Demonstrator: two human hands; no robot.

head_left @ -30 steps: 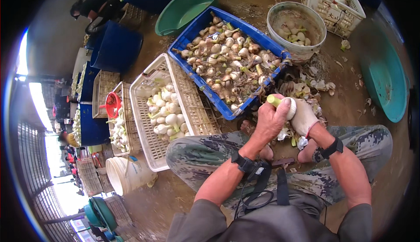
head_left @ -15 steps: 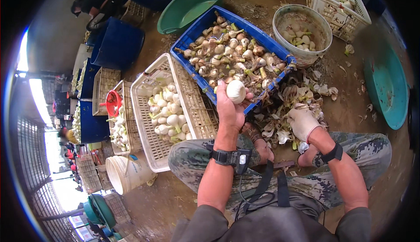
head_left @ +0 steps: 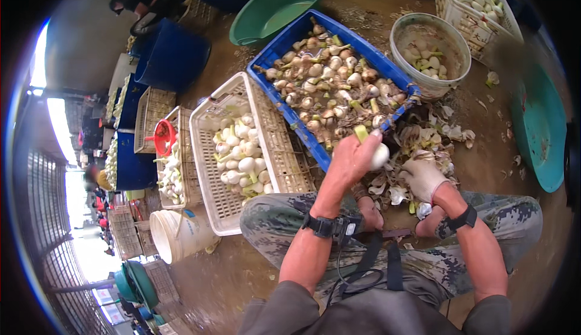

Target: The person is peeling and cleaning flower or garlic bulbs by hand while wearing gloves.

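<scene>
Your left hand (head_left: pixel 351 160) closes around one white garlic bulb (head_left: pixel 379 157), thumb along its side; your gloved right hand (head_left: pixel 423 179) bends its fingers at the peelings, and whether it grips anything you cannot tell. Largest ahead of you is the blue tray (head_left: pixel 375 64), crowded with soiled, stemmed bulbs. Left of it, the white crate (head_left: pixel 227 214) holds cleaner ones. Far right stands a pale bucket (head_left: pixel 423 85) with more inside. Scattered peelings (head_left: pixel 426 138) lie right of the tray. Your held bulb sits just beside the tray's near edge, its green stem (head_left: pixel 361 133) pointing away from you.
</scene>
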